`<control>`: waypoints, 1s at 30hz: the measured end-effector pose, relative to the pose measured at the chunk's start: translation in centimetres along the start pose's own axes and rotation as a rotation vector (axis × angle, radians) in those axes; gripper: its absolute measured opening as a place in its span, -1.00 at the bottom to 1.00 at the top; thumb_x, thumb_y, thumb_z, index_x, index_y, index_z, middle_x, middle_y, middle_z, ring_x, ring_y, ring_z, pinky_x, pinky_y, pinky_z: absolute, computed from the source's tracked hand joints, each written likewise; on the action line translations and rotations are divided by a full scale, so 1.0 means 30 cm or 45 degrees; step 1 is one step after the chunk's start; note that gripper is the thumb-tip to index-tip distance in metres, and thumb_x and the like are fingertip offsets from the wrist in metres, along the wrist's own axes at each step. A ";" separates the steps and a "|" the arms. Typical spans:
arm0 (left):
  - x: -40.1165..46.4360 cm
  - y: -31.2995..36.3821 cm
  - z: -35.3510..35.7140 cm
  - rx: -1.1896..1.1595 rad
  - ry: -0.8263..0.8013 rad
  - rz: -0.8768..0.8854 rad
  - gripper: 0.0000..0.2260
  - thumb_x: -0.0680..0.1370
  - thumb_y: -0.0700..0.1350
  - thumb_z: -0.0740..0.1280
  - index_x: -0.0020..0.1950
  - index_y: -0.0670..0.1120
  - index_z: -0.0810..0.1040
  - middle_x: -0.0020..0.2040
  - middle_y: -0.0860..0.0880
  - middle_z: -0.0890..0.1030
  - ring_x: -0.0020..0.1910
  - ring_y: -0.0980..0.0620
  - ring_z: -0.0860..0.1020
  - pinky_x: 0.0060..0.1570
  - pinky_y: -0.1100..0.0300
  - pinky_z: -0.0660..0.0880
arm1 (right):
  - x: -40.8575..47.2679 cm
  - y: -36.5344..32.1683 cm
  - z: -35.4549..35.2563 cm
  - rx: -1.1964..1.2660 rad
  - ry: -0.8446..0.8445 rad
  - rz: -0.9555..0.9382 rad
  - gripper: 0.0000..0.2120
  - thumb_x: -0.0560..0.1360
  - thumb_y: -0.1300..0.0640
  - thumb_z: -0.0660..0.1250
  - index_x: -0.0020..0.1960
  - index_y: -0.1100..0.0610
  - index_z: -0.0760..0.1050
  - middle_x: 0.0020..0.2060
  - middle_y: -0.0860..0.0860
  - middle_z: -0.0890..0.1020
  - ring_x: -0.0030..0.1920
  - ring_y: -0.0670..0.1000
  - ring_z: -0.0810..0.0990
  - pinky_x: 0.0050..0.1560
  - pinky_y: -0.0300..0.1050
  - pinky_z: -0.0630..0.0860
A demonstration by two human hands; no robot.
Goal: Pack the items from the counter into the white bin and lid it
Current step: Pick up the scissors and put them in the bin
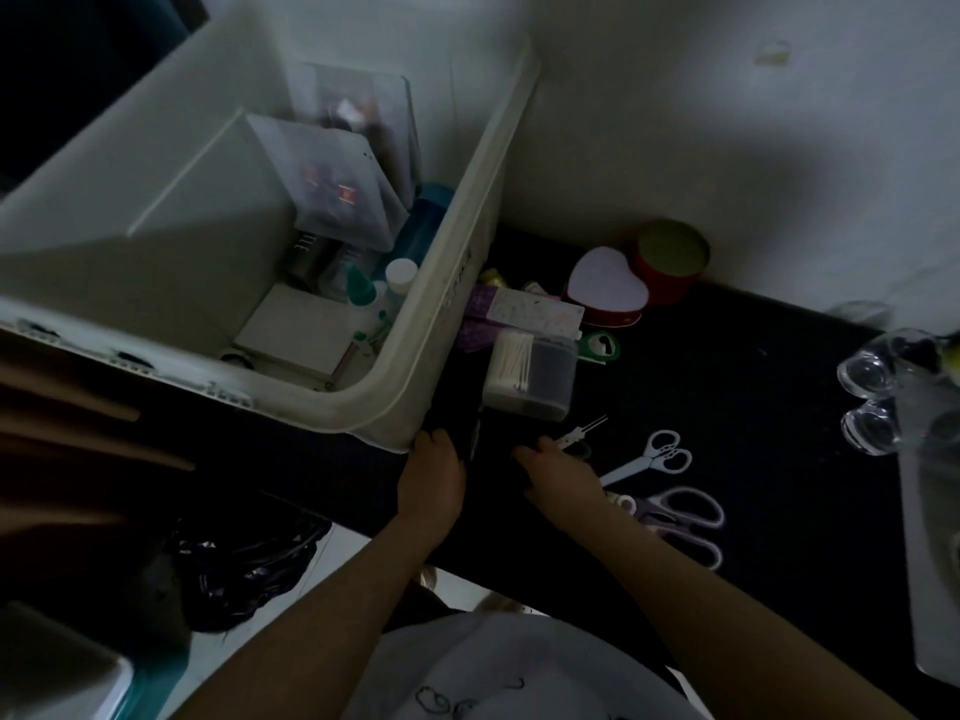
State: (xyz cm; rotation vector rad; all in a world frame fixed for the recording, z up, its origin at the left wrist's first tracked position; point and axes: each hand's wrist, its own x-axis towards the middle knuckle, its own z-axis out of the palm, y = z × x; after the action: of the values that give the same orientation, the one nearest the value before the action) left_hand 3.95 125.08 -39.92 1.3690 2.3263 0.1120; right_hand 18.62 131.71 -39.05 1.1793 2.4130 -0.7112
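Observation:
The white bin [447, 283] stands on the left of the black counter [753, 407] with boxes, bottles and clear cases inside. Just off its near corner, my left hand [431, 470] and my right hand [561, 475] grip the two sides of a dark flat object [480, 459] that is hard to make out in the dim light. On the counter lie a clear box of cotton swabs [535, 374], a purple and white carton [519, 309], a heart-shaped tin [608, 285], a red round tin [670, 262], white scissors [654, 457] and lilac scissors [685, 517]. No lid is in view.
A clear plastic organiser [924, 433] stands at the counter's right edge. A small green item [600, 347] and metal tweezers [579, 431] lie by the swab box. A black bag [244, 569] sits on the floor below. The white wall runs behind.

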 end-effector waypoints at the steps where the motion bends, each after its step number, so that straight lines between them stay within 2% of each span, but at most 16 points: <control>1: -0.002 -0.002 0.004 0.056 -0.011 0.008 -0.80 0.63 -0.15 0.10 0.20 -0.20 0.36 0.20 -0.18 0.44 0.12 -0.06 0.50 0.03 0.19 0.44 | 0.002 0.003 -0.001 -0.003 0.017 0.023 -0.66 0.55 0.16 0.17 0.32 0.11 0.34 0.16 0.16 0.41 0.07 0.22 0.52 -0.05 0.05 0.52; 5: 0.001 0.034 0.018 0.145 -0.079 0.043 -0.79 0.62 -0.26 0.04 0.23 -0.20 0.35 0.22 -0.19 0.46 0.14 -0.07 0.51 0.08 0.17 0.45 | 0.003 0.023 -0.012 0.059 0.063 0.040 -0.70 0.56 0.15 0.15 0.28 0.15 0.37 0.15 0.15 0.44 0.09 0.20 0.51 -0.03 0.04 0.50; 9: 0.008 0.036 0.019 -0.008 -0.129 0.093 -0.79 0.60 -0.28 0.07 0.18 -0.23 0.39 0.17 -0.23 0.46 0.08 -0.14 0.51 0.01 0.12 0.44 | -0.009 0.034 -0.030 0.222 0.160 0.089 -0.69 0.53 0.11 0.19 0.26 0.13 0.37 0.14 0.13 0.46 0.10 0.19 0.50 -0.01 0.01 0.47; 13: 0.013 0.025 0.020 -0.197 -0.133 0.065 -0.77 0.63 -0.13 0.09 0.04 -0.26 0.44 0.07 -0.26 0.50 0.00 -0.18 0.51 -0.08 0.09 0.40 | 0.001 0.018 -0.054 0.523 0.266 0.140 -0.79 0.52 0.15 0.21 0.08 0.24 0.45 0.03 0.19 0.55 0.00 0.18 0.53 -0.03 0.00 0.51; 16: 0.036 0.042 0.019 -0.249 -0.186 0.020 -0.73 0.59 -0.05 0.19 0.06 -0.27 0.44 0.07 -0.25 0.51 0.04 -0.19 0.52 -0.08 0.11 0.41 | 0.009 -0.009 -0.063 0.778 0.329 0.227 -0.77 0.52 0.15 0.23 0.03 0.32 0.48 -0.06 0.23 0.59 -0.04 0.18 0.56 -0.08 -0.06 0.47; 19: 0.053 0.052 0.004 -0.275 -0.220 -0.019 -0.79 0.57 -0.16 0.20 0.03 -0.30 0.47 0.04 -0.27 0.56 0.01 -0.18 0.55 -0.11 0.11 0.44 | 0.013 -0.025 -0.074 0.921 0.383 0.256 -0.74 0.53 0.16 0.23 0.13 0.31 0.47 -0.01 0.20 0.58 -0.01 0.15 0.56 -0.11 -0.12 0.44; 23: 0.038 0.040 -0.014 -0.458 -0.146 -0.036 -0.83 0.50 -0.18 0.29 -0.08 -0.31 0.48 -0.10 -0.26 0.59 -0.08 -0.18 0.57 -0.22 0.14 0.39 | 0.026 -0.024 -0.075 0.959 0.368 0.229 -0.80 0.55 0.30 0.15 0.12 0.36 0.41 -0.05 0.22 0.51 -0.05 0.15 0.50 -0.27 -0.17 0.26; 25: 0.022 0.037 -0.022 -0.609 -0.117 -0.028 -0.87 0.48 -0.19 0.32 -0.24 -0.16 0.41 -0.24 -0.15 0.55 -0.19 -0.10 0.54 -0.28 0.20 0.33 | 0.024 -0.036 -0.067 1.054 0.358 0.195 -0.80 0.55 0.34 0.10 0.14 0.32 0.39 -0.10 0.15 0.47 -0.09 0.09 0.48 -0.21 -0.21 0.31; 26: 0.013 0.038 -0.029 -0.671 -0.105 -0.014 -0.81 0.48 -0.19 0.32 -0.29 -0.10 0.35 -0.31 -0.06 0.50 -0.25 -0.02 0.50 -0.31 0.24 0.31 | 0.024 -0.044 -0.066 1.112 0.359 0.187 -0.78 0.56 0.34 0.09 0.17 0.30 0.38 -0.11 0.13 0.47 -0.11 0.07 0.49 -0.19 -0.21 0.36; 28: 0.001 0.043 -0.049 -0.762 -0.092 0.031 -0.76 0.49 -0.19 0.31 -0.30 -0.04 0.31 -0.34 0.04 0.44 -0.31 0.11 0.44 -0.37 0.33 0.28 | 0.027 -0.058 -0.071 1.224 0.372 0.165 -0.73 0.57 0.32 0.09 0.26 0.26 0.33 -0.13 0.12 0.50 -0.20 0.01 0.52 -0.23 -0.22 0.44; 30: -0.004 0.057 -0.074 -0.824 -0.084 0.092 -0.86 0.51 -0.18 0.30 -0.23 -0.09 0.40 -0.27 0.00 0.51 -0.26 0.09 0.49 -0.31 0.31 0.35 | 0.029 -0.075 -0.086 1.350 0.418 0.122 -0.67 0.59 0.30 0.11 0.35 0.18 0.27 -0.08 0.09 0.52 -0.25 -0.04 0.52 -0.27 -0.30 0.47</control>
State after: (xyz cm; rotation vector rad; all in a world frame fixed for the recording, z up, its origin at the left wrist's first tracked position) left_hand 4.49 126.18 -37.40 1.0934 1.9273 0.7559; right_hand 16.05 132.57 -36.79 1.8611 2.1613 -2.0287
